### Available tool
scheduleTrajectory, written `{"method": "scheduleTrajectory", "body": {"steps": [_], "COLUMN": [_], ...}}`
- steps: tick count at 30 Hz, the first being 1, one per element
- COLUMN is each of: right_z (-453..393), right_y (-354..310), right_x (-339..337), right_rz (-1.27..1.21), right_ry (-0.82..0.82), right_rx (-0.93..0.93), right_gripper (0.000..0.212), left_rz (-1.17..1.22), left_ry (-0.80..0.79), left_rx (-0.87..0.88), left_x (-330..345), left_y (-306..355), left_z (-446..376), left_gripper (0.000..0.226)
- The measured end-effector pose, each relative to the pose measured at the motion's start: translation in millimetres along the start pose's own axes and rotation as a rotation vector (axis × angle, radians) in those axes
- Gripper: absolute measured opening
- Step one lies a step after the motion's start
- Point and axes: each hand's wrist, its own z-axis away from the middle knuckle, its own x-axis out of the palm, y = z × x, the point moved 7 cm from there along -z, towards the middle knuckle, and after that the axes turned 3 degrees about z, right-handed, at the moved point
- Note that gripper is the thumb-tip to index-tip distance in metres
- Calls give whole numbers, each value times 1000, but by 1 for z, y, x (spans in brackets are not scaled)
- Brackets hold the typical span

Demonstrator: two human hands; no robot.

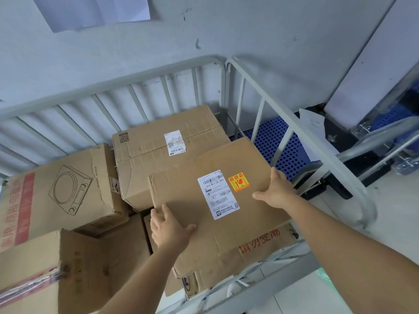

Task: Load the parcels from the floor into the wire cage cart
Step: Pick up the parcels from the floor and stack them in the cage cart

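Both hands (169, 225) on caged parcel (217, 214)

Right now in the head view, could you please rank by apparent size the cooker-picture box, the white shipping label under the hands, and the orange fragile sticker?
1. cooker-picture box, by far the largest.
2. white shipping label.
3. orange fragile sticker, smallest; it sits right beside the label on the same box top, so the comparison holds.
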Motion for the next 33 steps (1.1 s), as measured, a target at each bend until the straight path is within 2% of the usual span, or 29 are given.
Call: {"method": "scheduleTrajectory", "body": {"steps": [4, 12, 17, 23, 27, 33], "right_z": [37, 153, 236, 337, 400, 494], "right_y": [-10, -10, 16, 74, 119, 174], "right_x": [-8, -28, -23, 9, 47, 107], "right_rz": [80, 114, 24, -75, -150, -234], "right_ry": [82, 331, 443, 559, 571, 584], "right_rx": [-32, -13, 124, 332, 507, 754], "right_gripper": [104, 92, 89, 79, 84, 84], "left_rz": [-126, -262, -394, -478, -554, -633], "left_ry": [-31, -152, -208, -329, -431, -495], "left_rx": [149, 713, 1066, 1368, 1541, 1809], "left_x": [-4, -24, -27, -5, 26, 66], "left_y": [16, 78, 104, 105, 92, 59], "left_z": [9, 75, 147, 246, 306, 403], "left_gripper": [102, 93, 84, 74, 80, 77]}}
